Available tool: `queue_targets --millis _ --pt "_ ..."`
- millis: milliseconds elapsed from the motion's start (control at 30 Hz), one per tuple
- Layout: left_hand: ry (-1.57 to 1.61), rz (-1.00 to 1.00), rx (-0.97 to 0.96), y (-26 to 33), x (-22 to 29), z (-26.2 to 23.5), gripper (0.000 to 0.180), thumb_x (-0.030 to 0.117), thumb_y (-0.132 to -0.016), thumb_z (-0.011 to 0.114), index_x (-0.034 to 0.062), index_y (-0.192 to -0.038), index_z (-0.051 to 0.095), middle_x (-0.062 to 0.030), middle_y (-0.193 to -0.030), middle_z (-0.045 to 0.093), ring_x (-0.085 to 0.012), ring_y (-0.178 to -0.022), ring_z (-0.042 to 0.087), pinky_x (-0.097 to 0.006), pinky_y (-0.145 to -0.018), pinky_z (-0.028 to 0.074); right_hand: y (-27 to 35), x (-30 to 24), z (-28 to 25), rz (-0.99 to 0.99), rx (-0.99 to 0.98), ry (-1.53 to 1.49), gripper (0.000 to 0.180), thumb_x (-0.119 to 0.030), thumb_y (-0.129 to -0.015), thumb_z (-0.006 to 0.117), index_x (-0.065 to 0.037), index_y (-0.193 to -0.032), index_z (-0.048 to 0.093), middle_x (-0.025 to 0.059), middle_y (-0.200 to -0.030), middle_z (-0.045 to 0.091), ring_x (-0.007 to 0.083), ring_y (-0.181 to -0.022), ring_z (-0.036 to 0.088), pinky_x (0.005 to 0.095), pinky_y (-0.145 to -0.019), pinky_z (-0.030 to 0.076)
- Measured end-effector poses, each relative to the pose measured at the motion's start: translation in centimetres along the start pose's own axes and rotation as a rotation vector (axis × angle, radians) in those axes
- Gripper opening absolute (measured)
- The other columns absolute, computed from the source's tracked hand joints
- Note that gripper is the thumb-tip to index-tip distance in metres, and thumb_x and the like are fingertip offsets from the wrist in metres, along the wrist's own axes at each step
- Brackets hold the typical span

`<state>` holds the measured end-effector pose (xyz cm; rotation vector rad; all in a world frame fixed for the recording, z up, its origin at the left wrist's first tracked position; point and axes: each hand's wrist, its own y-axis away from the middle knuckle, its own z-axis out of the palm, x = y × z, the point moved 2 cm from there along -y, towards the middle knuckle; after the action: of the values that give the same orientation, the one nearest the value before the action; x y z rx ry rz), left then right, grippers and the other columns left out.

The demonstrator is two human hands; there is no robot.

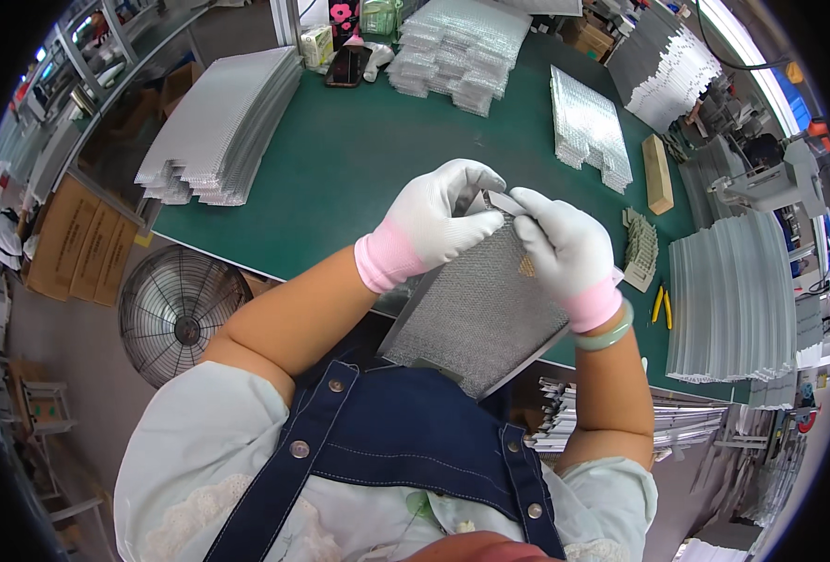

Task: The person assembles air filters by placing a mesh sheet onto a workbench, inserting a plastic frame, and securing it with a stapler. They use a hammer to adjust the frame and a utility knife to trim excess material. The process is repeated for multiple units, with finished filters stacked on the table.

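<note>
A grey metal mesh filter panel (490, 304) with thin metal edging leans between my body and the table's front edge, its far end raised toward my hands. White gloves with pink cuffs cover both hands. My left hand (443, 211) is closed on the far-left corner of the panel's frame, thumb and fingers pinching it. My right hand (565, 244) pinches a short metal frame strip (503, 202) along that same far end, close to the left fingertips. The gloves partly hide how strip and corner meet. A small tan patch shows on the mesh beside the right hand.
On the green table (359, 178) are stacked mesh sheets (227, 122), more silvery mesh (457, 51), a wooden block (657, 174), small beige pieces (639, 248), yellow-handled cutters (661, 307) and piled metal strips (733, 300). A phone (347, 67) lies at the back; a fan (185, 314) stands left.
</note>
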<state>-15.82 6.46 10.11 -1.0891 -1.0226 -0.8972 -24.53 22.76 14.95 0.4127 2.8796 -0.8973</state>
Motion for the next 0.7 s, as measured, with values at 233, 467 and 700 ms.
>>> queue_targets --millis 233,467,700 --pt "0.045 0.296 0.155 1.5 -0.8 1.8 0.04 -0.003 -0.089 0.068 0.0001 -0.125 0.053 -0.0055 -0.114 0.063 -0.0071 -0.1 0.059 -0.024 -0.088 0.048 0.3 -0.7 -0.4 0.014 0.136 -0.089 0.026 -0.018 -0.085 0.069 -0.008 -0.108 0.069 0.0112 -0.078 0.065 0.0297 -0.072 0.065 0.0385 -0.065 0.051" --pt "0.211 0.157 0.009 2.2 -0.8 1.3 0.041 -0.005 -0.087 0.069 0.0006 -0.125 0.054 -0.0051 -0.113 0.063 -0.0082 -0.098 0.06 -0.024 -0.087 0.049 0.9 -1.4 -1.2 0.004 0.124 -0.078 0.026 -0.017 -0.083 0.073 -0.01 -0.107 0.069 0.0083 -0.073 0.063 0.027 -0.065 0.064 0.0356 -0.061 0.05" --pt "0.355 0.086 0.073 3.1 0.9 1.8 0.04 -0.007 -0.085 0.069 0.0005 -0.122 0.056 -0.0047 -0.109 0.064 -0.007 -0.091 0.061 -0.022 -0.08 0.05 1.0 -2.6 -1.3 0.0 0.208 -0.086 0.024 -0.018 -0.081 0.075 -0.009 -0.103 0.07 0.0085 -0.075 0.065 0.0268 -0.067 0.065 0.0356 -0.062 0.05"
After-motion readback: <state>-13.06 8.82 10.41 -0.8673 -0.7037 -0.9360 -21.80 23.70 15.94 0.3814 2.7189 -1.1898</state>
